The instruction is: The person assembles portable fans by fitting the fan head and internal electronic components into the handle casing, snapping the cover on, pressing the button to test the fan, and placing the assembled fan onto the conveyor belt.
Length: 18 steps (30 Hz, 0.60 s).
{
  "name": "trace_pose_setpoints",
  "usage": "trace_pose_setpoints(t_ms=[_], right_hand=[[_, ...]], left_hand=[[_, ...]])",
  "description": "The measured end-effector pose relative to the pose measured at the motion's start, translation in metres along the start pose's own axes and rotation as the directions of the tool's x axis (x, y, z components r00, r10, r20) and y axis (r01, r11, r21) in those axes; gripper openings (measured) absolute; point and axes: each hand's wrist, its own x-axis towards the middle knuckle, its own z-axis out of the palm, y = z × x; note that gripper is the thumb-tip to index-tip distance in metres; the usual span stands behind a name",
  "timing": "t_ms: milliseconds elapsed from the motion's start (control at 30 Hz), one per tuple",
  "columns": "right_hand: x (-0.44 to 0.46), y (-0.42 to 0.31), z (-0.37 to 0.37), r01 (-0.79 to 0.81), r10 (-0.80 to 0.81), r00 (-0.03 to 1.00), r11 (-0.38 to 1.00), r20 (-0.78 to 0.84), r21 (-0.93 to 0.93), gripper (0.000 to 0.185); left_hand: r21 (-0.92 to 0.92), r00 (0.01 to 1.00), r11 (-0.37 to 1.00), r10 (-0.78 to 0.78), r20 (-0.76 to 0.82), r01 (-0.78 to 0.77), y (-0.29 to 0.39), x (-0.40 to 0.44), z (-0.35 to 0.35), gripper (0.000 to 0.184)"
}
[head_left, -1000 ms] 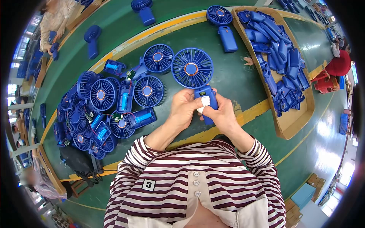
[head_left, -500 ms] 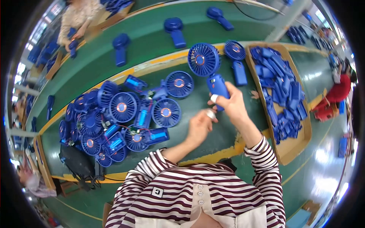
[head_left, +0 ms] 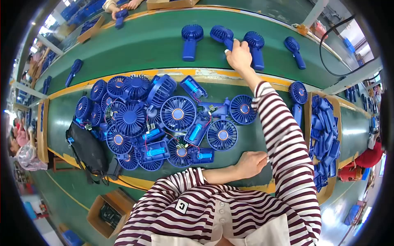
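Observation:
My right hand (head_left: 239, 55) reaches over the green conveyor belt, its fingers closed at the handle end of a blue handheld fan (head_left: 221, 33). Another handheld fan (head_left: 255, 45) lies just right of that hand. Close to my body, my left hand (head_left: 252, 164) rests low over the workbench with curled fingers; its palm side is hidden. A white cover shows at its fingertip. Left of this hand are opened fans, among them a round fan head (head_left: 223, 135) and a handle half with a bright blue battery (head_left: 204, 156).
A pile of fan parts (head_left: 130, 114) covers the bench's left side, with a black bag (head_left: 88, 149) beside it. On the right stands a cardboard box (head_left: 328, 188) of blue handle shells. More fans lie along the belt (head_left: 156, 45). Another person's hands (head_left: 123, 8) hold a fan across it.
My right hand has moved forward from the bench to the belt with the handheld fan. My left hand has drawn back and lowered. The view has shifted, and the fans on the belt have moved.

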Motion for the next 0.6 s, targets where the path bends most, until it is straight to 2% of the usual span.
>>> trace_pose_setpoints(t_ms=[67, 167, 233, 333, 433, 467, 533, 567, 600], right_hand=[[0.008, 0.002, 0.013, -0.011, 0.011, 1.0, 0.999, 0.02, 0.032, 0.056], [-0.001, -0.001, 0.002, -0.01, 0.007, 0.998, 0.999, 0.06, 0.048, 0.06], [-0.019, -0.003, -0.016, 0.089, -0.089, 0.996, 0.996, 0.03, 0.005, 0.063], [-0.062, 0.008, -0.045, 0.177, -0.177, 0.984, 0.981, 0.002, 0.085, 0.065], [-0.12, 0.009, -0.09, 0.081, -0.108, 0.964, 0.99, 0.244, 0.119, 0.08], [-0.137, 0.013, -0.098, 0.044, -0.069, 0.943, 0.996, 0.325, 0.083, 0.088], [-0.16, 0.013, -0.12, -0.07, 0.006, 0.866, 0.992, 0.5, 0.109, 0.09], [-0.167, 0.012, -0.126, -0.097, 0.036, 0.866, 0.991, 0.498, 0.097, 0.09], [-0.172, 0.011, -0.131, -0.123, 0.066, 0.866, 0.989, 0.496, 0.084, 0.09]], left_hand=[[0.009, 0.996, 0.999, -0.046, 0.073, 0.045, -0.001, -0.002, -0.004, 0.012], [-0.045, 0.999, 0.999, -0.026, 0.028, 0.028, 0.001, 0.0, -0.004, 0.008], [-0.043, 1.0, 0.999, -0.023, 0.019, 0.024, -0.002, 0.0, 0.0, 0.004], [-0.041, 0.996, 0.997, -0.056, 0.072, 0.059, -0.003, -0.001, 0.002, 0.01], [-0.012, 0.997, 0.998, -0.068, 0.037, 0.069, -0.002, -0.002, 0.003, 0.013], [-0.004, 0.997, 0.998, -0.07, 0.033, 0.07, -0.001, -0.001, 0.003, 0.013], [-0.032, 0.998, 0.999, -0.024, 0.053, 0.026, 0.003, -0.003, 0.002, 0.011], [-0.048, 0.995, 0.999, 0.026, 0.092, -0.021, 0.003, -0.004, 0.003, 0.01], [-0.027, 0.979, 0.999, 0.045, 0.201, -0.041, 0.007, -0.005, 0.001, 0.01]])
